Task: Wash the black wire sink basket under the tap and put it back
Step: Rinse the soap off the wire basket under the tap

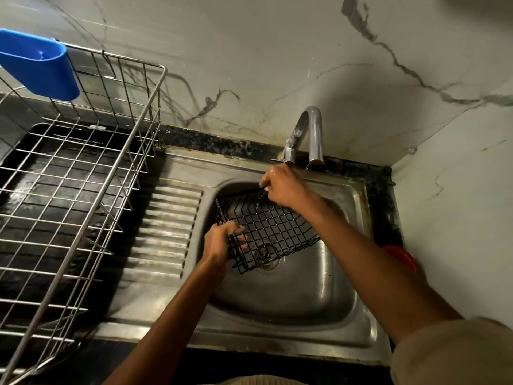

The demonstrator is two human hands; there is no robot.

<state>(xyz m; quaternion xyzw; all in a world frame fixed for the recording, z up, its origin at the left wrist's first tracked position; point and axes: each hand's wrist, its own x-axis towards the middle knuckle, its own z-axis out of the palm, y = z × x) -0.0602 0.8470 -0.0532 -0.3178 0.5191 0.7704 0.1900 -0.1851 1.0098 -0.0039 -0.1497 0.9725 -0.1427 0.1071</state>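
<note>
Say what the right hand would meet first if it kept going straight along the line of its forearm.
Probably the tap: the right hand, gripping the black wire basket at its far edge, points toward the tap's base. Depth is unclear from one view.

Home kitchen, steel sink (358, 309) with ribbed drainboard, chrome tap (312, 129), wire dish rack (83, 173), marble-look wall tiles (249, 51)

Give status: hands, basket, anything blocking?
Left hand grips near corner of the black wire basket; right hand grips far edge. Basket tilted over sink, below tap. Nothing in the way.
</note>
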